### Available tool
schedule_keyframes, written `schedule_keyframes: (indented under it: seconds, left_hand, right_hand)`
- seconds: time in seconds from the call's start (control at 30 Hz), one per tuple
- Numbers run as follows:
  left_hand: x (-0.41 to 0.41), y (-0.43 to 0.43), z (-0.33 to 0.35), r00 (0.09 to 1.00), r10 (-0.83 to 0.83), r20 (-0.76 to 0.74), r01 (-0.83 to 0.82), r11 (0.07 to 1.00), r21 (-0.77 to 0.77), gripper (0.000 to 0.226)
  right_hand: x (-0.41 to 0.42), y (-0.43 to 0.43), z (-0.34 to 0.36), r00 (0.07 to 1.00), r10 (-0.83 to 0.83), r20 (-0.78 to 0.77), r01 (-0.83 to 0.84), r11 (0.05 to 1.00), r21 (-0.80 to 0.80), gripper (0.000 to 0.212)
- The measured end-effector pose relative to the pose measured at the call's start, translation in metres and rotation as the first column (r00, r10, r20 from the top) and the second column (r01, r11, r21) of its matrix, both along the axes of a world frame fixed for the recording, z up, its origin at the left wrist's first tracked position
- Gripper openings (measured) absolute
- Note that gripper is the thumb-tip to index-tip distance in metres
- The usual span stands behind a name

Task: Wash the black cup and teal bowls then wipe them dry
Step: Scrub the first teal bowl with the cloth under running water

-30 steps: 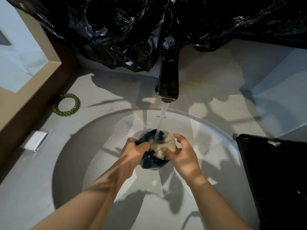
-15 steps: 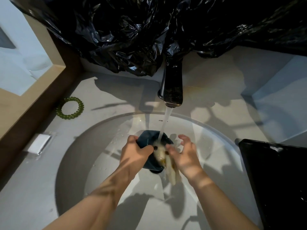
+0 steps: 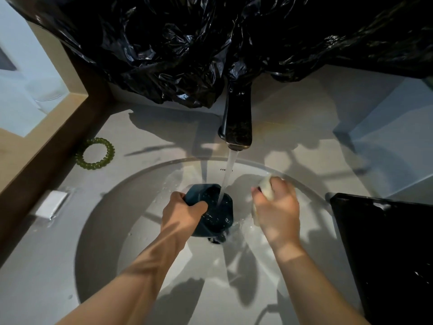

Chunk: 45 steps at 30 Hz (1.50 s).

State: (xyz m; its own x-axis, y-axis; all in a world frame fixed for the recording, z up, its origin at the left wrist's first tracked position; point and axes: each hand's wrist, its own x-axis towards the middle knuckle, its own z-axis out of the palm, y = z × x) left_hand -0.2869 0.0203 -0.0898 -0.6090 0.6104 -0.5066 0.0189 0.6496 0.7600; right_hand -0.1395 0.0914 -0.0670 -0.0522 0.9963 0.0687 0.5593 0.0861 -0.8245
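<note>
On my feed: left hand [image 3: 185, 213] grips the teal bowl [image 3: 216, 208] by its rim, thumb hooked inside and fingers wrapped round the outer wall. The bowl sits low in the sink [image 3: 121, 207], over the drain [image 3: 216, 240], mouth turned up toward the tap [image 3: 236, 124] so the water [image 3: 228, 172] lands straight inside. I read that as a rinse: open side to the stream, runoff straight down the drain.

Right hand [image 3: 277, 214] is curled round a pale sponge [image 3: 266, 186] (could be a rag, can't tell). It's held right of the stream, apart from the bowl; my guess is that keeps suds out of the rinse.

Only one teal bowl in view. I can't find the black cup or a second bowl.

Black tray [image 3: 386, 254] sits on the counter [image 3: 293, 109] just right of the sink, probably the landing spot for washed pieces. Contents too dark to tell. Green hair tie [image 3: 96, 153] lies on the counter to the left, well apart from the splash.

Judgement: mid-wash, drying not started. Wet rim plus a one-hand grip means slip risk.
</note>
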Motion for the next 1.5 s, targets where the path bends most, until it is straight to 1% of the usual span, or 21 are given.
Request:
schedule_keyframes:
  seconds: [0.07, 0.13, 0.2, 0.27, 0.33, 0.43, 0.5, 0.53, 0.63, 0.7, 0.77, 0.8, 0.83, 0.93, 0.97, 1.0, 1.03, 1.1, 1.23, 1.37, 1.5]
  left_hand:
    - [0.002, 0.0, -0.001, 1.0, 0.012, 0.021, -0.012, 1.0, -0.002, 0.027]
    - [0.002, 0.001, -0.003, 0.998, 0.03, 0.056, -0.031, 0.999, 0.013, 0.026]
    - [0.0, 0.002, -0.005, 0.991, 0.062, 0.118, -0.067, 0.997, 0.038, 0.028]
    - [-0.003, 0.002, -0.006, 0.982, 0.094, 0.165, -0.103, 0.994, 0.045, 0.026]
    - [-0.005, 0.003, -0.007, 0.968, 0.134, 0.211, -0.15, 0.987, 0.062, 0.019]
    - [-0.005, 0.004, -0.007, 0.943, 0.169, 0.288, -0.203, 0.975, 0.091, 0.019]
    - [-0.005, 0.005, -0.007, 0.939, 0.176, 0.297, -0.214, 0.972, 0.1, 0.018]
    - [-0.006, 0.006, -0.007, 0.941, 0.176, 0.289, -0.213, 0.972, 0.102, 0.017]
    - [-0.004, 0.005, -0.007, 0.959, 0.148, 0.241, -0.175, 0.98, 0.096, 0.018]
    - [0.0, 0.004, -0.008, 0.968, 0.115, 0.222, -0.137, 0.987, 0.085, 0.019]
    - [0.003, 0.002, -0.006, 0.977, 0.083, 0.196, -0.103, 0.991, 0.091, 0.017]
    - [0.004, 0.001, -0.005, 0.981, 0.072, 0.182, -0.09, 0.992, 0.092, 0.016]
    - [0.005, 0.001, -0.003, 0.983, 0.065, 0.169, -0.082, 0.992, 0.094, 0.017]
    - [0.006, 0.001, -0.001, 0.984, 0.063, 0.165, -0.081, 0.992, 0.1, 0.018]
    - [0.005, 0.001, -0.001, 0.981, 0.075, 0.177, -0.094, 0.991, 0.1, 0.015]
    - [0.004, 0.002, -0.001, 0.976, 0.094, 0.196, -0.114, 0.989, 0.095, 0.012]
    - [0.002, 0.002, -0.002, 0.968, 0.12, 0.22, -0.142, 0.986, 0.09, 0.011]
    - [-0.001, 0.004, -0.004, 0.951, 0.165, 0.26, -0.193, 0.977, 0.086, 0.012]
    - [-0.004, 0.005, -0.006, 0.935, 0.196, 0.297, -0.242, 0.962, 0.127, 0.016]
    - [-0.003, 0.006, -0.007, 0.933, 0.194, 0.303, -0.239, 0.964, 0.119, 0.017]
    - [0.001, 0.005, -0.008, 0.959, 0.141, 0.244, -0.169, 0.981, 0.098, 0.012]
  right_hand:
    - [0.0, -0.004, -0.006, 0.974, 0.07, 0.216, -0.111, 0.976, 0.186, 0.014]
    - [-0.003, -0.007, -0.01, 0.874, 0.309, 0.375, -0.334, 0.943, 0.004, 0.022]
    - [-0.002, -0.012, -0.017, 0.801, 0.48, 0.357, -0.423, 0.877, -0.23, 0.03]
    - [-0.002, -0.014, -0.02, 0.893, 0.438, 0.107, -0.382, 0.861, -0.335, 0.031]
    - [-0.002, -0.016, -0.023, 0.95, 0.246, -0.192, -0.307, 0.847, -0.433, 0.034]
    - [0.002, -0.014, -0.027, 0.828, -0.039, -0.559, -0.338, 0.761, -0.554, 0.029]
    - [0.004, -0.01, -0.022, 0.739, -0.159, -0.655, -0.359, 0.729, -0.582, 0.022]
    - [0.003, -0.01, -0.018, 0.75, -0.155, -0.644, -0.328, 0.758, -0.564, 0.016]
    - [-0.006, -0.011, -0.012, 0.882, -0.007, -0.471, -0.172, 0.926, -0.337, 0.029]
    - [-0.011, -0.012, -0.009, 0.959, 0.258, -0.119, -0.271, 0.956, -0.115, 0.027]
    - [-0.009, -0.013, -0.016, 0.782, 0.487, 0.389, -0.498, 0.863, -0.078, 0.021]
    - [-0.005, -0.014, -0.019, 0.679, 0.507, 0.53, -0.544, 0.833, -0.1, 0.023]
    - [-0.003, -0.014, -0.023, 0.648, 0.493, 0.581, -0.546, 0.832, -0.098, 0.022]
    - [0.0, -0.014, -0.033, 0.81, 0.39, 0.438, -0.454, 0.89, 0.046, 0.008]
    - [-0.001, -0.013, -0.034, 0.9, 0.349, 0.261, -0.361, 0.933, -0.003, 0.012]
    - [-0.003, -0.012, -0.031, 0.96, 0.279, -0.009, -0.277, 0.945, -0.174, 0.019]
    - [-0.005, -0.011, -0.03, 0.949, 0.139, -0.282, -0.239, 0.901, -0.362, 0.024]
    - [-0.004, -0.012, -0.028, 0.836, -0.122, -0.534, -0.223, 0.815, -0.535, 0.028]
    - [-0.007, -0.018, -0.024, 0.737, -0.225, -0.638, -0.276, 0.762, -0.587, 0.012]
    - [-0.007, -0.015, -0.026, 0.792, -0.115, -0.6, -0.318, 0.761, -0.565, 0.017]
    - [-0.013, -0.017, -0.019, 0.909, 0.272, -0.315, -0.332, 0.93, -0.155, 0.032]
